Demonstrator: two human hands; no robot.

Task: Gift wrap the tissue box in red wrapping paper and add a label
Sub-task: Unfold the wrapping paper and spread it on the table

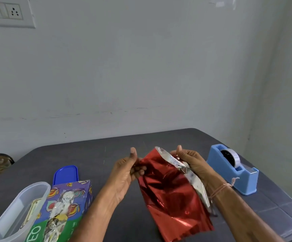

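A folded sheet of shiny red wrapping paper with a silver underside hangs above the dark table. My left hand pinches its upper left edge, thumb pointing up. My right hand grips the upper right edge, where the silver side folds over. The tissue box, printed purple, green and multicoloured, lies at the lower left, apart from both hands. A card, possibly the label, lies inside a clear tub.
A clear plastic tub stands at the lower left beside the tissue box, with its blue lid behind. A blue tape dispenser sits at the right. The dark table ends at a grey wall.
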